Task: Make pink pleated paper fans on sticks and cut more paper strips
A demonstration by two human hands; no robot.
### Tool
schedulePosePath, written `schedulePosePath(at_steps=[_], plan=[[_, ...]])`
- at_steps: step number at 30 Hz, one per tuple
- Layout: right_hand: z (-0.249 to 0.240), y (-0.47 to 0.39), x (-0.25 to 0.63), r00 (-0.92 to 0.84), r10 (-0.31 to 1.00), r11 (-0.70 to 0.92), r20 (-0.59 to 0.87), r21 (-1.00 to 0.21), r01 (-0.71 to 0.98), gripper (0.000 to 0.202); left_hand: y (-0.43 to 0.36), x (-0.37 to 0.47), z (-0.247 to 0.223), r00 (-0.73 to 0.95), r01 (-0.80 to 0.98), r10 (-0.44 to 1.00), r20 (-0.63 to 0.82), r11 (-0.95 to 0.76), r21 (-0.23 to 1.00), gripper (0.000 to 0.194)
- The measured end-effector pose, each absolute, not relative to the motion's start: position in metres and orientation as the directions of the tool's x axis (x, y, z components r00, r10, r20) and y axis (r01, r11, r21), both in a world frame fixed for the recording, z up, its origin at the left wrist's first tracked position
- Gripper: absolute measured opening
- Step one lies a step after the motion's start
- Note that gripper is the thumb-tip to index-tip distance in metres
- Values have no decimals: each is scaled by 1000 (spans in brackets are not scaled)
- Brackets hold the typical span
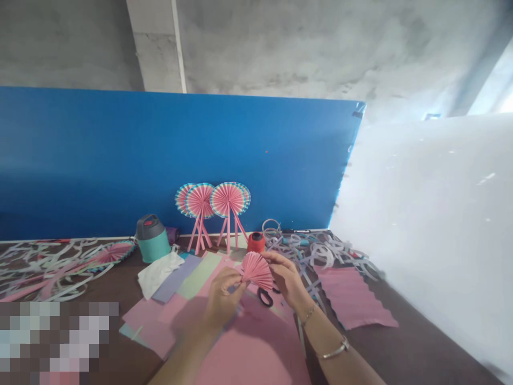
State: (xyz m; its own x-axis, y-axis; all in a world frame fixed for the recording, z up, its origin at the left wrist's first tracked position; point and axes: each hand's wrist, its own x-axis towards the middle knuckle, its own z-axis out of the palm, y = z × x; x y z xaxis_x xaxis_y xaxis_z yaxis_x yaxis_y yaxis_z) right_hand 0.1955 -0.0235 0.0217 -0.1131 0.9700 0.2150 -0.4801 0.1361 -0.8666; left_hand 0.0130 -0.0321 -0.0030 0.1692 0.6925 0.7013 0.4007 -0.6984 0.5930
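Note:
A pleated pink paper fan (257, 270), partly spread, is held up over the pink sheets (256, 347). My left hand (226, 294) pinches its narrow gathered end. On the other side, my right hand (285, 274) has its fingers on the upper right edge of the pleats. Black-handled scissors (265, 297) lie just below the fan, their blades hard to make out. Behind it stands a red spool of thread (255, 243). Lilac (176, 280) and pale green (200, 275) sheets lie to the left of the fan.
Round pink fans (229, 200) on sticks lean against the blue panel (160, 144). A teal container (153, 240) stands by a white cloth (160, 272). Paper strips (320, 248) pile at right, beside a creased pink sheet (355, 299); more strips (60, 267) lie at left.

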Motion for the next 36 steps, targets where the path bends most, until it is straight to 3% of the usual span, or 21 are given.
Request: schedulePosePath(at_steps=[15, 21, 23, 26, 29, 32, 36], plan=[[20, -24, 197, -34, 951, 285, 308, -913, -292, 20, -37, 16, 3, 92, 409, 733, 674, -645, 646, 30], [21, -25, 192, 20, 975, 207, 222, -866, -454, 34, -37, 18, 5, 29, 317, 783, 622, -597, 737, 31], [20, -26, 189, -22, 985, 141, 171, -871, -471, 38, -38, 17, 6, -6, 252, 808, 589, -569, 783, 29], [18, -30, 183, -277, 955, 2, 107, -935, -356, 32, -38, 16, 8, -19, 150, 850, 527, -518, 842, 23], [19, -37, 175, -421, 900, -11, 111, -961, -276, 25, -38, 18, 6, 52, -30, 910, 412, -411, 911, 20], [22, -43, 169, -418, 891, 53, 176, -956, -290, 26, -37, 22, -2, 142, -341, 968, 208, -150, 928, 19], [24, -44, 167, -320, 936, 43, 147, -950, -310, 20, -35, 24, -9, 272, -593, 962, -33, 195, 782, 24]])
